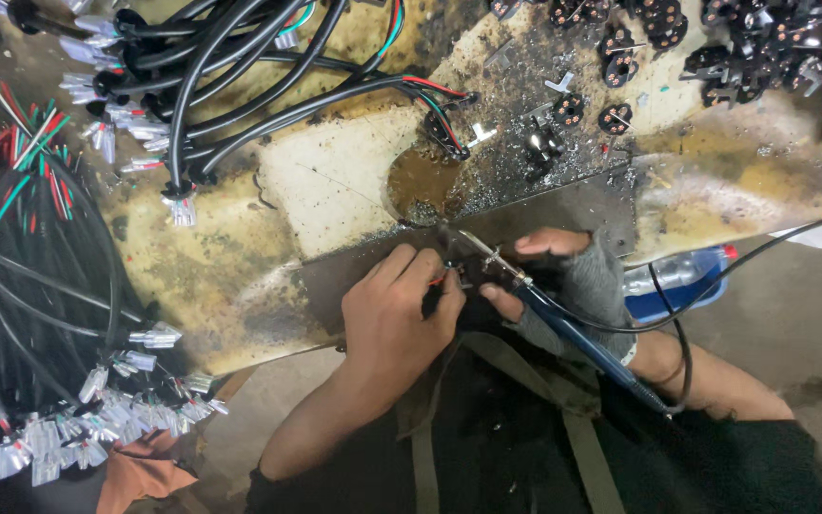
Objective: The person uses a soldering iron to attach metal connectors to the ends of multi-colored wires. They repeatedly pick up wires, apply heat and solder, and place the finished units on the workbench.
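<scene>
Soldering iron [563, 319] sits gripped in right hand [573, 281] fingers; left hand [397, 319] fingers pinch a small wired connector [449, 278].

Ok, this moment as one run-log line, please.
left hand: pinches small wired part at bench edge | right hand: gloved, holds soldering iron, tip at part | cable bundle: left of hands

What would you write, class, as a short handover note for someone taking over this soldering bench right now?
Left hand pinches a small black part with red wire at the bench edge. Right hand, in a grey fingerless glove, holds the blue soldering iron, tip at that part. Done: black parts piled top right. Left: cables with white plugs, far left.
</scene>
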`<state>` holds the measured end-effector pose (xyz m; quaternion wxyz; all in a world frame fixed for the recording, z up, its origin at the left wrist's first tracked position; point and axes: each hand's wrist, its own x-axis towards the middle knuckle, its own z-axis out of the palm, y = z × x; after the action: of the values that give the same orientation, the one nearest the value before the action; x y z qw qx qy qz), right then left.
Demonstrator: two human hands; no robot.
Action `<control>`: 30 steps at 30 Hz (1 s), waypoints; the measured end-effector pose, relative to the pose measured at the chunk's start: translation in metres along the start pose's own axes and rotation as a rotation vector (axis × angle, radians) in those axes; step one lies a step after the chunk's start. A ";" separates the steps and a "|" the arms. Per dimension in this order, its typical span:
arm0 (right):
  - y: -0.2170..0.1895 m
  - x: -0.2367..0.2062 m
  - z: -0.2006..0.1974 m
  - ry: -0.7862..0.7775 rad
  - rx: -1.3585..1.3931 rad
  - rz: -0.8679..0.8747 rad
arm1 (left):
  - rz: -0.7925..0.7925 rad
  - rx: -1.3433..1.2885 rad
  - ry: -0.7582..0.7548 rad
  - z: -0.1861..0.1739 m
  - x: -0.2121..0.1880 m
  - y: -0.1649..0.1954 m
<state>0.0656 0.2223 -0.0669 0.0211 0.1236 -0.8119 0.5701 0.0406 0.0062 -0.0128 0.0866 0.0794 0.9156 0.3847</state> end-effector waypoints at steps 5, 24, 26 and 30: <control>0.001 -0.006 -0.009 -0.015 0.033 -0.100 | 0.011 -0.047 0.067 0.002 -0.003 -0.002; 0.012 -0.012 -0.018 -0.512 -0.150 0.044 | 0.028 -0.074 0.085 -0.002 -0.005 -0.003; 0.014 -0.015 -0.020 -0.349 -0.160 -0.237 | 0.041 -0.073 0.079 -0.002 -0.005 -0.004; 0.014 -0.014 -0.022 -0.270 0.538 1.111 | 0.024 -0.062 0.090 -0.001 -0.005 -0.004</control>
<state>0.0735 0.2494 -0.0743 -0.4127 -0.2446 -0.5787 0.6595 0.0448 0.0019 -0.0146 0.0431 0.0701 0.9051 0.4171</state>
